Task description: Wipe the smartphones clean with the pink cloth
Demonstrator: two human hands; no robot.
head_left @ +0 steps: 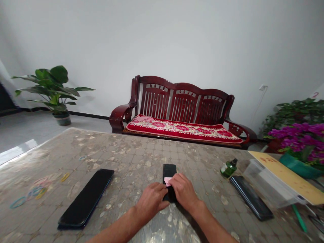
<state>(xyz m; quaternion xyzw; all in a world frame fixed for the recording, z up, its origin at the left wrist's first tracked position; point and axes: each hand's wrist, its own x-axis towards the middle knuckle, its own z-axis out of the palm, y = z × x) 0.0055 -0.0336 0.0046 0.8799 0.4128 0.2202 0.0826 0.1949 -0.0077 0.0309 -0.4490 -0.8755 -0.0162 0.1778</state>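
Note:
A black phone (169, 168) lies upright in line with my view on the patterned tablecloth, near the table's front middle. A small pink cloth (167, 181) rests on its surface. My right hand (182, 189) is closed with its fingertips pinching the cloth against the phone. My left hand (152, 196) touches the phone's left edge, its fingers bent round that side and its thumb at the lower end. The lower part of the phone is partly hidden by both hands.
On the left lie a large black phone-like slab (87, 199) and several coloured bands (40, 189). To the right are a green spray bottle (228, 168), a dark case (250, 197), a clear plastic box (272, 185) with a yellow board (288, 175), and purple flowers (301, 138).

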